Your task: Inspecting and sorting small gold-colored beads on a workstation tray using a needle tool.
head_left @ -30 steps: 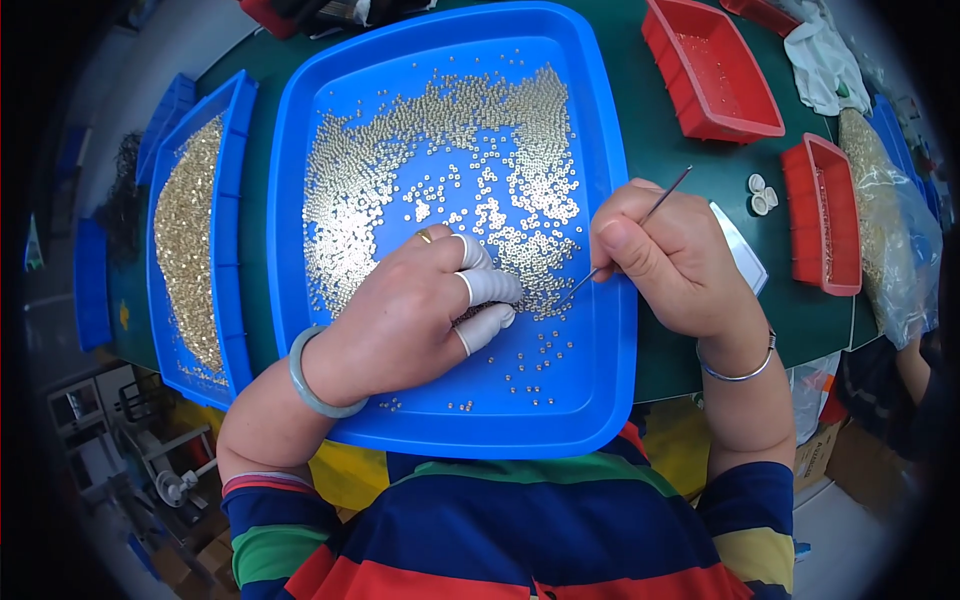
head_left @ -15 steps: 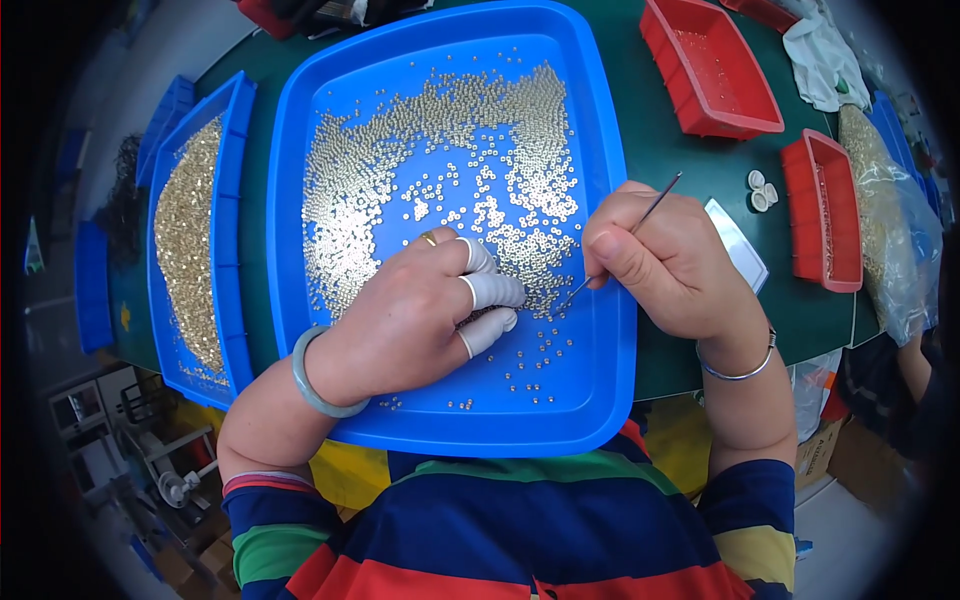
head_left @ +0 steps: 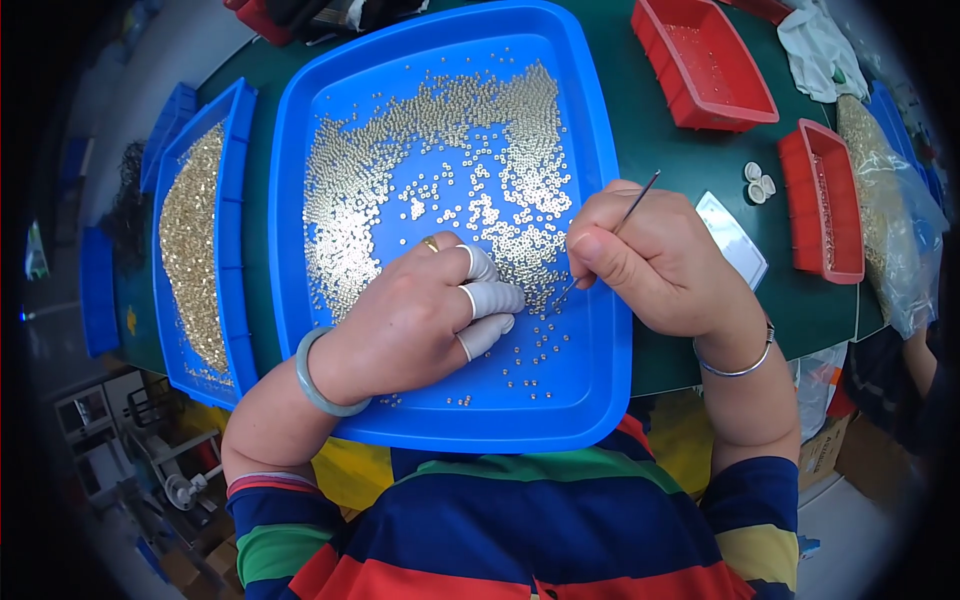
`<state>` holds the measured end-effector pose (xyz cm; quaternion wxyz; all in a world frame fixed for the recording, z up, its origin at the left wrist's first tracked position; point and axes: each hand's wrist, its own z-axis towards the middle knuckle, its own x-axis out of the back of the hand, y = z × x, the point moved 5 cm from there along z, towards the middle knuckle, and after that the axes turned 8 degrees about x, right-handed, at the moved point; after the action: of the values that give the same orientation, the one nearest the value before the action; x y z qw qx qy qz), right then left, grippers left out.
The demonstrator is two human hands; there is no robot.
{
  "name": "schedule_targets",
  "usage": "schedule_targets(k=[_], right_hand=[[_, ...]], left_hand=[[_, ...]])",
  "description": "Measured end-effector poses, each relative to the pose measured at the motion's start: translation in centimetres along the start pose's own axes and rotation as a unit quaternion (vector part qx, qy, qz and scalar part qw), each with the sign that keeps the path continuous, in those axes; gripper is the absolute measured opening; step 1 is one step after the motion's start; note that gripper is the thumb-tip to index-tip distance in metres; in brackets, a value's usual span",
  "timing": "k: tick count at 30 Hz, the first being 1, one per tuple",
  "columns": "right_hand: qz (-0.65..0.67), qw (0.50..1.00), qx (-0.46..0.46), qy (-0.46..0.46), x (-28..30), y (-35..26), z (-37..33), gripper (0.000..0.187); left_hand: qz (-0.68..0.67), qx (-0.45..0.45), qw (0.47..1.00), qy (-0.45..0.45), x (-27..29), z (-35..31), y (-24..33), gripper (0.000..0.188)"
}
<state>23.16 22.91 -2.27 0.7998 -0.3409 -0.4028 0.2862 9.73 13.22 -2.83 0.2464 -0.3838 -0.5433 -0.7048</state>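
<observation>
In the large blue tray point(head_left: 600, 200) lie a great many small shiny ring-like metal pieces point(head_left: 345, 235), dense at the back and left, sparser near the front. My left hand point(head_left: 410, 305) bends low over them, with white finger cots on its thumb and two fingers. These are curled close together, and whatever lies under them is hidden. My right hand point(head_left: 655, 260) pinches a thin metal pick point(head_left: 634, 205) between thumb and fingers. Its lower tip reaches down among loose pieces just right of my left fingertips.
A blue bin point(head_left: 229, 250) heaped with gold-coloured bits point(head_left: 195, 240) stands at left. On the green table point(head_left: 670, 360) at right are two red bins point(head_left: 720, 105), point(head_left: 803, 210), small white round items point(head_left: 759, 184), a white card point(head_left: 733, 240) and a clear plastic bag point(head_left: 905, 240).
My right hand and the pick have shifted slightly left, toward my left fingers. The left hand stays nearly in place over the pieces.
</observation>
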Motion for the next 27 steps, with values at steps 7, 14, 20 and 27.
schedule_targets(k=[7,14,20,27], right_hand=[[-0.023,0.999,0.021,-0.006,-0.1,-0.5,-0.1,0.032],[0.079,0.993,-0.024,0.080,1.4,-1.0,-0.5,0.034],[0.155,0.976,-0.043,0.145,2.6,-0.9,-0.8,0.036],[0.149,0.977,-0.039,0.149,3.0,-1.6,-1.1,0.035]], left_hand=[[0.018,-0.010,1.000,-0.003,-0.2,0.1,0.6,0.024],[0.017,-0.028,0.999,0.002,-0.3,0.2,1.3,0.024],[0.073,-0.082,0.992,-0.057,-0.7,0.4,2.8,0.016],[0.135,-0.118,0.982,-0.063,-1.4,0.5,3.9,0.014]])
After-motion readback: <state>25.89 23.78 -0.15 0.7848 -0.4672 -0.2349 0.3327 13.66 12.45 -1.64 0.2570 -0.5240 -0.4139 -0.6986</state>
